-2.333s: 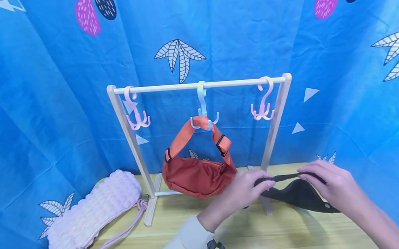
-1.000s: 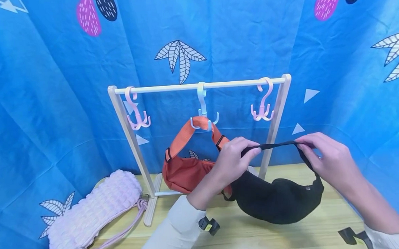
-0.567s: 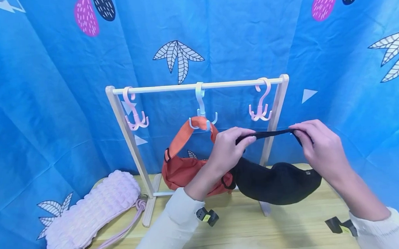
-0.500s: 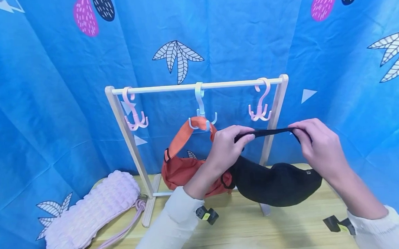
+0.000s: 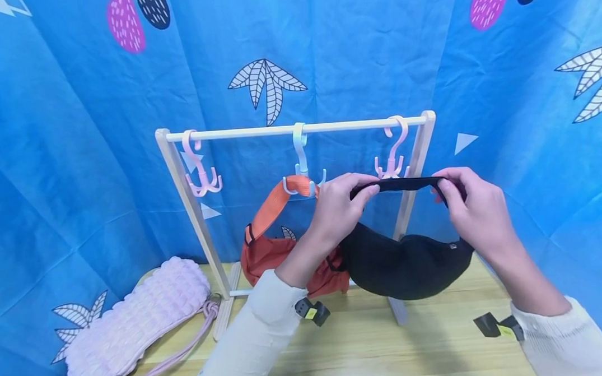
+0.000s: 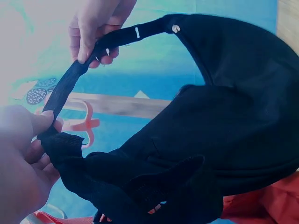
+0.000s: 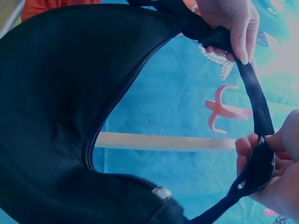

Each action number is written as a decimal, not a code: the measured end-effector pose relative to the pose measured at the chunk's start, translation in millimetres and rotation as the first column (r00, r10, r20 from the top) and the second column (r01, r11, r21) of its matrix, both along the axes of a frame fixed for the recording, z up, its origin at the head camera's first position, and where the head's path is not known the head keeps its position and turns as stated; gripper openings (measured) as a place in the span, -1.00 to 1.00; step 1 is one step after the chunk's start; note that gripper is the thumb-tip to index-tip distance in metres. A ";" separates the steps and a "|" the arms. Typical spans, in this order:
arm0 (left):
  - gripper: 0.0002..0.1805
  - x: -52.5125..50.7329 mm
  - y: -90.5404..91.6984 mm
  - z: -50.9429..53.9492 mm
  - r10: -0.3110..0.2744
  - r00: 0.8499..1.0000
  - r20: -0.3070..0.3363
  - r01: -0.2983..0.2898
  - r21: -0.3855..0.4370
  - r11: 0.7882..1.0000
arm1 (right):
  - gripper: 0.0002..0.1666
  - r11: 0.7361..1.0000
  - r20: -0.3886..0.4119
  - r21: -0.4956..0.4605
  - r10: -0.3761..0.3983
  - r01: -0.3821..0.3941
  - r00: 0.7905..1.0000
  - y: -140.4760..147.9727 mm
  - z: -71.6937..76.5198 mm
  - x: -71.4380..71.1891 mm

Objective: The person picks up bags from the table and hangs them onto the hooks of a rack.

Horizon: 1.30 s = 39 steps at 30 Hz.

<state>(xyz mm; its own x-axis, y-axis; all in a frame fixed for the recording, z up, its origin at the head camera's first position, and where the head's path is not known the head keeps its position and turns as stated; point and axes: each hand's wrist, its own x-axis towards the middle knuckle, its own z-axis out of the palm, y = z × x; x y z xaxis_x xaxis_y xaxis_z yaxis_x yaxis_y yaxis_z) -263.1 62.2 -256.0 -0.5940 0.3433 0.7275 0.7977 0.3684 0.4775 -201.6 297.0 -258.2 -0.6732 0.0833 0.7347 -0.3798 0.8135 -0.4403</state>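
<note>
A black sling bag (image 5: 405, 265) hangs from both hands above the table, in front of the rack's right side. My left hand (image 5: 338, 210) pinches its strap (image 5: 399, 184) on one side, and my right hand (image 5: 475, 205) pinches it on the other, so the strap is stretched level between them. Just behind the strap is the right pink hook (image 5: 392, 164), its lower prongs partly covered. In the right wrist view the bag's zipper (image 7: 88, 140) faces the camera. A red-orange bag (image 5: 268, 256) hangs by its strap from the middle blue hook (image 5: 300, 154), partly hidden by my left arm.
The wooden rack (image 5: 248, 132) stands on a wood-grain table (image 5: 358, 354), with a left pink hook (image 5: 201, 170) on its bar. A lilac puffy bag (image 5: 140, 324) lies at the left. A blue patterned curtain (image 5: 366, 56) surrounds the back and sides.
Both hands have lifted the black bag from low by the table up to the right pink hook's level. Its strap is now pulled level. The red-orange and lilac bags stay in place.
</note>
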 end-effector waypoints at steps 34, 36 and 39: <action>-0.71 -21.4 8.7 23.5 0.062 0.997 0.037 -0.065 0.087 0.994 | -0.67 0.997 -0.129 -0.062 -0.046 0.039 0.991 -3.3 20.9 -28.0; -0.71 -22.5 9.9 23.6 0.063 0.997 0.046 -0.067 0.091 0.994 | -0.66 0.997 -0.127 -0.058 -0.050 0.043 0.991 -2.8 21.0 -28.5; -0.71 -24.4 11.2 22.6 0.065 0.996 0.059 -0.071 0.099 0.993 | -0.67 0.998 -0.131 -0.048 -0.052 0.046 0.990 -2.3 20.4 -30.1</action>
